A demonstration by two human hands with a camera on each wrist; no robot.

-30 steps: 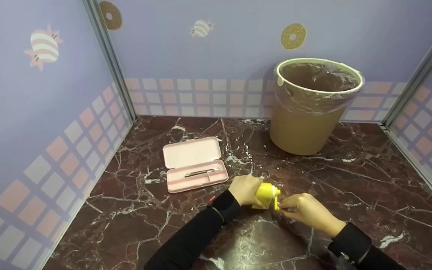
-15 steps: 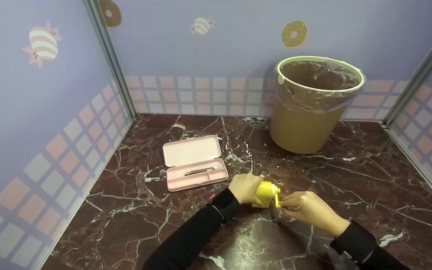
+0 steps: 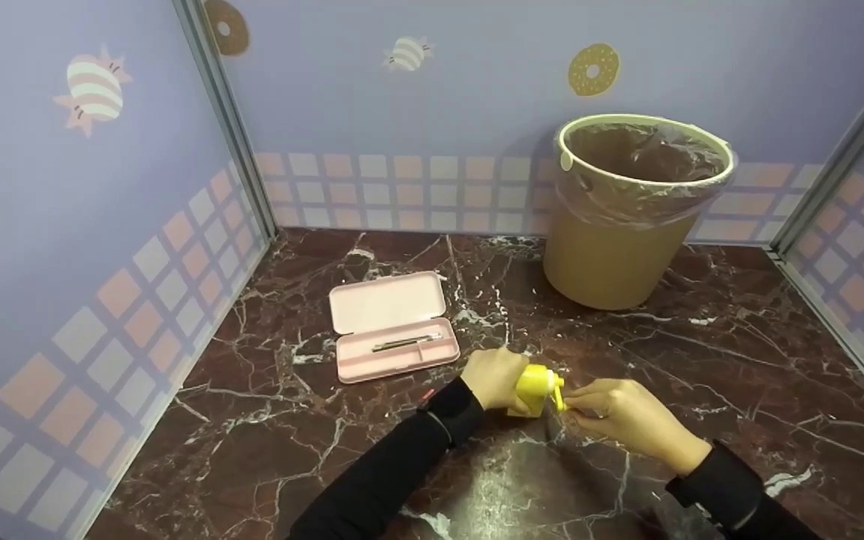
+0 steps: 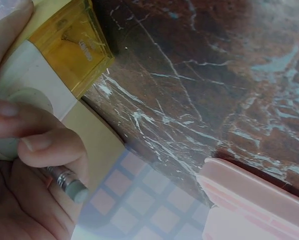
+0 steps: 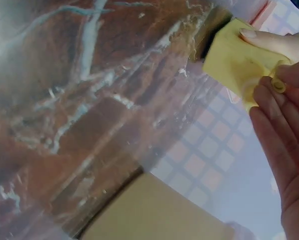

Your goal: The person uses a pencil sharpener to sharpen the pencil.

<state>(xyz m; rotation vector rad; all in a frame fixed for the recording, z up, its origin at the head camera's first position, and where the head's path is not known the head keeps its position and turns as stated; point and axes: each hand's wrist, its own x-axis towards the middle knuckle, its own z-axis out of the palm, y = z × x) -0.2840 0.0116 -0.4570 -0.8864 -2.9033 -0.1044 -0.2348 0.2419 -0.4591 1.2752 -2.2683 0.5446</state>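
Note:
A yellow hand-crank pencil sharpener (image 3: 533,388) rests on the dark marbled tabletop. My left hand (image 3: 493,379) grips its body from the left. In the left wrist view, a pencil (image 4: 67,181) with its eraser end outward sticks out beneath my curled fingers, beside the sharpener's pale face. The sharpener's clear amber shavings drawer (image 4: 77,50) shows there too. On the other side, my right hand (image 3: 631,416) pinches the small crank handle (image 5: 278,85) between thumb and fingers. The pencil's point is hidden inside the sharpener.
A pink pencil case (image 3: 387,301) lies with its lid raised, left of the hands, with pencils (image 3: 406,343) inside. A tan bin (image 3: 601,259) with a plastic liner stands at back right. Pale crumbs dot the table behind the sharpener. Patterned walls enclose the sides and back.
The crank handle has shifted slightly, with my right hand moving along with it. My left hand keeps its grip on the sharpener. The head view has tilted a little.

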